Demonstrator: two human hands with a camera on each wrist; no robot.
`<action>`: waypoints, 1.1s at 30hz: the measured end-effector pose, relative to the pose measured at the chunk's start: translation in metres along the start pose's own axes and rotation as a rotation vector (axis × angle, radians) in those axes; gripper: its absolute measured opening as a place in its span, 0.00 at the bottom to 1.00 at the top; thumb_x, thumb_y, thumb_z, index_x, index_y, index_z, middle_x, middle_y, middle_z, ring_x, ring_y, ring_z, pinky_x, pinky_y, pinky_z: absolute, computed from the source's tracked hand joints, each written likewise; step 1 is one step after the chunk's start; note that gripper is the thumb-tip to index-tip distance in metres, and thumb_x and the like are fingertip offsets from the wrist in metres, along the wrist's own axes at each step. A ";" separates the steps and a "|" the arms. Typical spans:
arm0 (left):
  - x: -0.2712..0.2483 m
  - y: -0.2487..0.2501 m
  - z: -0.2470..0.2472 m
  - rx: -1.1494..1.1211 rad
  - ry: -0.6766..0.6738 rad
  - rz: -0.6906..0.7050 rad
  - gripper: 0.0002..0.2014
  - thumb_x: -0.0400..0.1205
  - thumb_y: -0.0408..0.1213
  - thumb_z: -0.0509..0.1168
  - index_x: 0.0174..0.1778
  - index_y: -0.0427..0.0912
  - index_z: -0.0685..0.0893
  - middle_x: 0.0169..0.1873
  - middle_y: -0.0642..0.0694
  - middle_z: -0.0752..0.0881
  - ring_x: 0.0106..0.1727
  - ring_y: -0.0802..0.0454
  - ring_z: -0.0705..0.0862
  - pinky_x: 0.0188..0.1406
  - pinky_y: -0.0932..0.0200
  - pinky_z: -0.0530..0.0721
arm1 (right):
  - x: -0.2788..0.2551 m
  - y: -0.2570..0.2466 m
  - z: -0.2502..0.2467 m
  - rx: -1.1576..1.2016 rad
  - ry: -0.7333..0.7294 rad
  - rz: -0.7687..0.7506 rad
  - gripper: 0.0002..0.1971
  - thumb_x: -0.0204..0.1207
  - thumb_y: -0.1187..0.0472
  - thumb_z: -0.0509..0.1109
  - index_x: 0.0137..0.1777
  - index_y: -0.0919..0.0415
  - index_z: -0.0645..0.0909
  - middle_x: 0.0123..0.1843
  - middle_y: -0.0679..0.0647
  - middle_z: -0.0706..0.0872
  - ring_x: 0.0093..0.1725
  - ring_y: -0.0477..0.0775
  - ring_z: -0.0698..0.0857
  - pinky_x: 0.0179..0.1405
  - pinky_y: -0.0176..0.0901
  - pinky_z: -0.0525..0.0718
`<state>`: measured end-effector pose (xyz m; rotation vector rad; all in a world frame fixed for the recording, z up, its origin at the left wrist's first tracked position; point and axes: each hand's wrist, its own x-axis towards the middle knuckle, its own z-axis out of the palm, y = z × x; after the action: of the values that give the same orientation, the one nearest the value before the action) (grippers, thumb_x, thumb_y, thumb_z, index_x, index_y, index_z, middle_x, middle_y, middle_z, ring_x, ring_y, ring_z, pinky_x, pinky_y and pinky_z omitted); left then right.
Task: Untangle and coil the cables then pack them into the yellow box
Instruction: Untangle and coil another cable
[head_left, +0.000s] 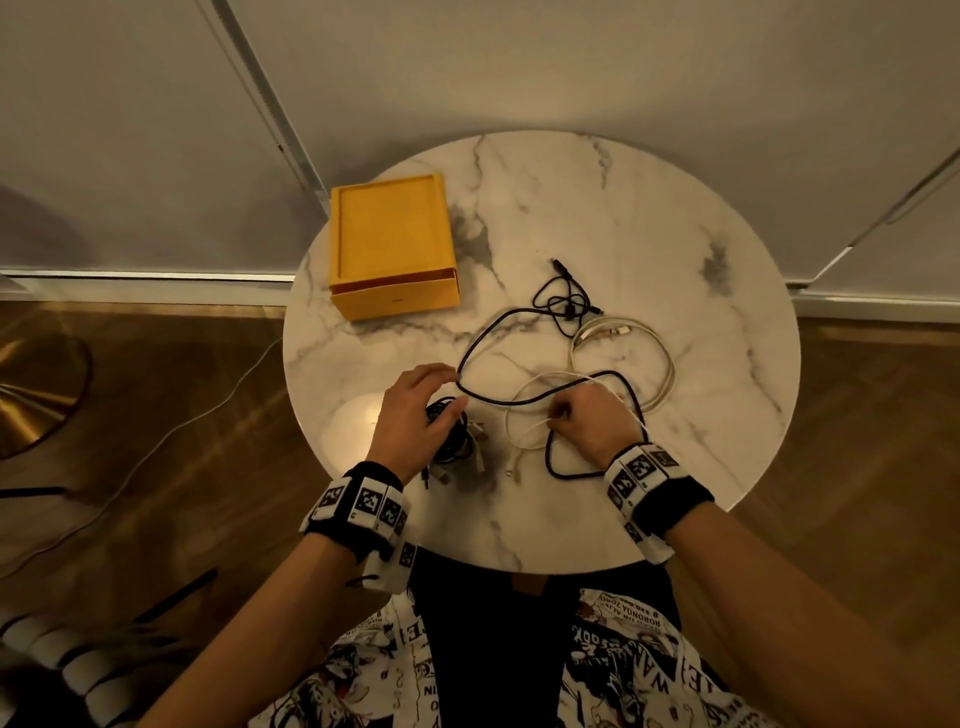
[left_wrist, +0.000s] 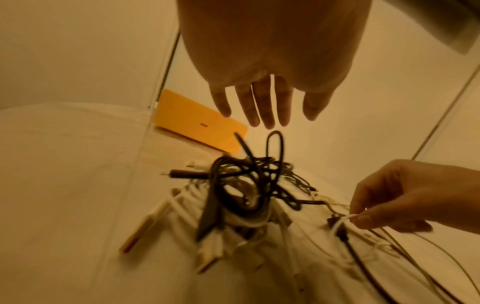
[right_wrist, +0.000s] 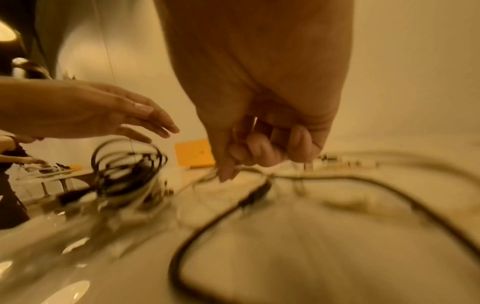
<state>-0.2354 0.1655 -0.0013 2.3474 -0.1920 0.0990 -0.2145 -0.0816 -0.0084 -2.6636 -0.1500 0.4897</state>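
The yellow box (head_left: 389, 244) stands closed at the far left of the round marble table (head_left: 675, 218). My left hand (head_left: 415, 405) hovers with straight, spread fingers (left_wrist: 262, 107) over a coiled bundle of black and white cables (left_wrist: 244, 189), holding nothing. My right hand (head_left: 587, 421) is to its right, and its curled fingers (right_wrist: 259, 150) pinch a thin white cable (left_wrist: 342, 221). A long black cable (head_left: 488, 332) loops loosely between and past both hands. A thicker white cable (head_left: 660, 364) and a small tangled black cable (head_left: 563, 299) lie further back.
The table's near edge is just behind my wrists. On the wooden floor to the left are a brass lamp base (head_left: 36, 389) and a white cord (head_left: 156, 452). A pale wall runs behind the table.
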 end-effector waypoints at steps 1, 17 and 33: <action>0.001 0.007 0.000 -0.010 0.023 0.048 0.13 0.81 0.47 0.65 0.58 0.47 0.85 0.60 0.52 0.84 0.62 0.53 0.80 0.65 0.50 0.78 | -0.002 -0.002 -0.009 -0.005 0.007 -0.026 0.04 0.72 0.55 0.75 0.45 0.52 0.89 0.46 0.53 0.90 0.49 0.56 0.86 0.47 0.46 0.82; 0.072 0.176 -0.056 -1.011 -0.687 -0.224 0.19 0.89 0.42 0.47 0.31 0.46 0.69 0.21 0.54 0.58 0.21 0.54 0.52 0.18 0.60 0.51 | -0.036 -0.001 -0.118 0.484 0.193 -0.230 0.06 0.77 0.62 0.73 0.39 0.62 0.87 0.34 0.52 0.88 0.31 0.40 0.81 0.36 0.34 0.77; 0.133 0.167 -0.112 -1.057 -0.172 -0.175 0.18 0.89 0.41 0.50 0.33 0.45 0.74 0.19 0.55 0.61 0.18 0.58 0.56 0.18 0.64 0.60 | -0.033 0.060 -0.094 0.467 0.352 0.027 0.07 0.76 0.55 0.74 0.38 0.54 0.88 0.40 0.49 0.90 0.40 0.45 0.84 0.39 0.34 0.74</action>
<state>-0.1339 0.1143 0.2109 1.3043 -0.0835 -0.2405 -0.2094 -0.1784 0.0557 -2.2463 0.0961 0.0440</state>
